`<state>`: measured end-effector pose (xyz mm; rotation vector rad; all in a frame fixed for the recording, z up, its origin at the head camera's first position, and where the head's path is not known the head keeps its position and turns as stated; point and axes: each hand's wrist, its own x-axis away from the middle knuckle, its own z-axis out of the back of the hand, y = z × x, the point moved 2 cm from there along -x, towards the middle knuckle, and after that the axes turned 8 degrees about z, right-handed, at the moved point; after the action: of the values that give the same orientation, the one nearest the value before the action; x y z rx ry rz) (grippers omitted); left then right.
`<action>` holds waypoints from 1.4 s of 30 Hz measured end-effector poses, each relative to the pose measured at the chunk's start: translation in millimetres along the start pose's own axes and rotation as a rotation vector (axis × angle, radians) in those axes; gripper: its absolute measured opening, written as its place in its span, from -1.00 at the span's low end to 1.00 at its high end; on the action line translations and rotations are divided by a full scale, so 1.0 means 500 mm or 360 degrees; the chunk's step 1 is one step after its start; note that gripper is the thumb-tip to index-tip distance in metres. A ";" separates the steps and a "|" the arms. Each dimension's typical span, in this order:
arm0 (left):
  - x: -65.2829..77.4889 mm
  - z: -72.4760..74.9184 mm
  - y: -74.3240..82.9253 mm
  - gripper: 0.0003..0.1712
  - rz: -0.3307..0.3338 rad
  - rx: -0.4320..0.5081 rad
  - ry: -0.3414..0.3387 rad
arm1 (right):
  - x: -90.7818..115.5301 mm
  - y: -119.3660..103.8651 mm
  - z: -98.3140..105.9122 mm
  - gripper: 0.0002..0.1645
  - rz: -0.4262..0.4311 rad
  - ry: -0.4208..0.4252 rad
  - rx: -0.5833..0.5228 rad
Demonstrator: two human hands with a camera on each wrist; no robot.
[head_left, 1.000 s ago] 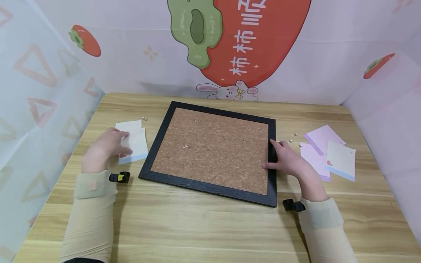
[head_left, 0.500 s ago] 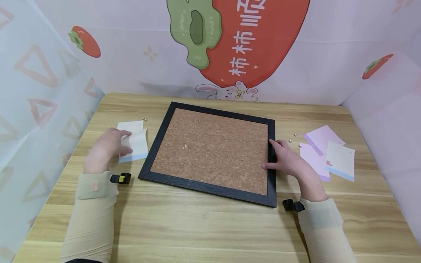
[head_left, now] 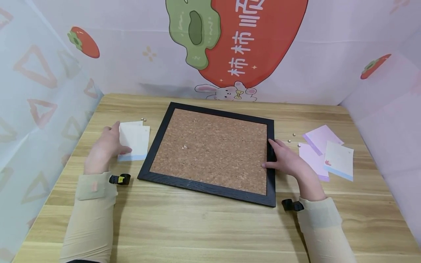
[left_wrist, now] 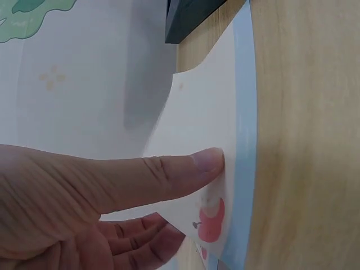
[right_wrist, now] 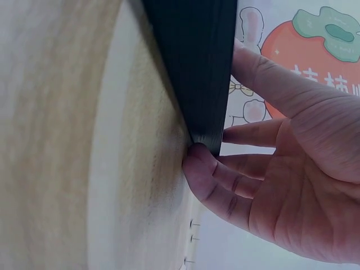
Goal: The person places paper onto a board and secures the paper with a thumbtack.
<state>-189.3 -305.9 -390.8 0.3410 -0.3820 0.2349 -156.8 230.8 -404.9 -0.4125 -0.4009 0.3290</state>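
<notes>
My left hand (head_left: 106, 148) pinches a white note sheet (head_left: 135, 140) with a blue stripe along its near edge. In the left wrist view the thumb lies on top of this sheet (left_wrist: 205, 118), beside a red apple print, and the other fingers are partly hidden behind it. Another pale sheet (head_left: 131, 123) shows beneath its far edge. On the right, my right hand (head_left: 287, 159) grips the side of a black-framed cork board (head_left: 213, 151). The right wrist view shows thumb and fingers around the frame's edge (right_wrist: 197, 62).
Right of the board lie two lilac note sheets (head_left: 323, 138) and a white one (head_left: 340, 160) with a blue stripe. Several small pearl-headed pins (head_left: 289, 141) sit near them, and more pins (head_left: 143, 119) lie beyond the left sheets. A printed cloth (head_left: 148, 73) rises behind the table.
The left fingers have shifted to the far left edge of the white sheet, whose face is now more exposed and slightly raised. The right hand and the board stay in place.
</notes>
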 end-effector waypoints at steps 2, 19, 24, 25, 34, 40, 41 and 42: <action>-0.003 0.001 -0.003 0.20 0.0000 0.0031 0.0009 | -0.001 0.000 0.000 0.20 -0.0002 -0.0002 -0.0004; 0.020 0.019 0.007 -0.86 -0.0235 0.0129 0.0408 | 0.002 0.005 -0.001 0.14 0.0020 -0.0053 -0.0020; 0.025 0.022 0.012 -0.84 -0.0315 0.0170 0.0480 | 0.000 0.010 -0.001 0.13 0.0023 -0.0042 -0.0038; 0.027 0.023 0.013 -0.85 -0.0333 0.0182 0.0490 | -0.001 0.011 -0.001 0.14 0.0027 -0.0040 -0.0037; 0.039 0.043 0.020 -0.76 -0.0356 0.0348 0.0528 | -0.001 0.009 -0.003 0.12 0.0050 0.0056 -0.0047; 0.055 0.054 0.028 -0.76 -0.0364 0.0438 0.0611 | 0.001 0.007 -0.006 0.10 0.0067 0.0088 -0.0016; 0.056 0.054 0.030 -0.73 -0.0365 0.0454 0.0617 | 0.001 0.006 -0.005 0.10 0.0070 0.0091 -0.0017; 0.057 0.054 0.033 -0.69 -0.0359 0.0469 0.0620 | 0.000 0.006 -0.005 0.10 0.0073 0.0092 -0.0018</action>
<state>-176.7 -296.1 -351.4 0.6116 0.0790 0.1312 -156.4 232.6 -408.1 -0.4418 -0.3371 0.3588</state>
